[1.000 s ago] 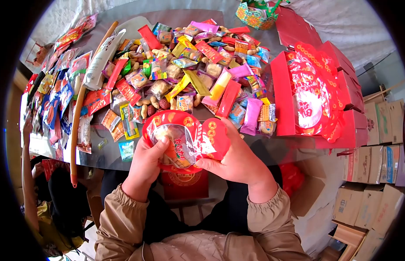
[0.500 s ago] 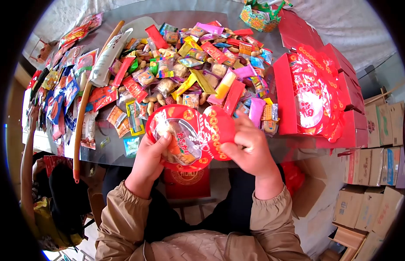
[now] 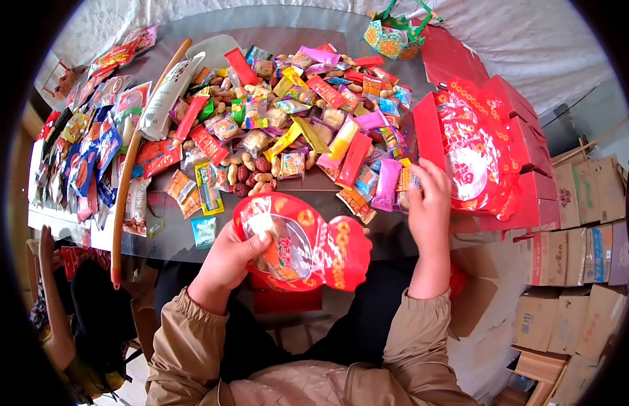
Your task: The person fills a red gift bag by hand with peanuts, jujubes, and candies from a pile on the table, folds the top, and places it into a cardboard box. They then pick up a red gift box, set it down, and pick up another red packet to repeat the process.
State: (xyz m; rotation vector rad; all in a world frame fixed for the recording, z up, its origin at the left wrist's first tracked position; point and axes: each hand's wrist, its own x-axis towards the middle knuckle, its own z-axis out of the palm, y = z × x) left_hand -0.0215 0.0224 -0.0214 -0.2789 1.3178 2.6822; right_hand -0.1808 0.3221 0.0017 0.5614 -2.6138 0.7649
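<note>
My left hand [image 3: 226, 260] grips a red bag [image 3: 341, 254] with gold coin prints and a clear window, thumb on its front, near the table's front edge. Snacks show through the window. My right hand [image 3: 431, 210] is at the right end of the snack pile, its thumb and fingers closing around a small orange-and-yellow packet [image 3: 406, 179]. Left of those fingers lies a purple packet [image 3: 386, 184]. The pile holds wrapped candies, peanuts [image 3: 264, 177] and red dates [image 3: 242, 174].
A red box [image 3: 433, 149] holding stacked red bags [image 3: 473, 169] stands at the right. A wooden stick [image 3: 128, 176] separates the pile from packets at the left. A green patterned basket [image 3: 394, 37] sits at the back. Another person's arm [image 3: 54, 298] is at the far left.
My right hand has left the bag and moved right and up to the pile's edge. The bag, still in my left hand, has shifted slightly down and right, uncovering dates and peanuts.
</note>
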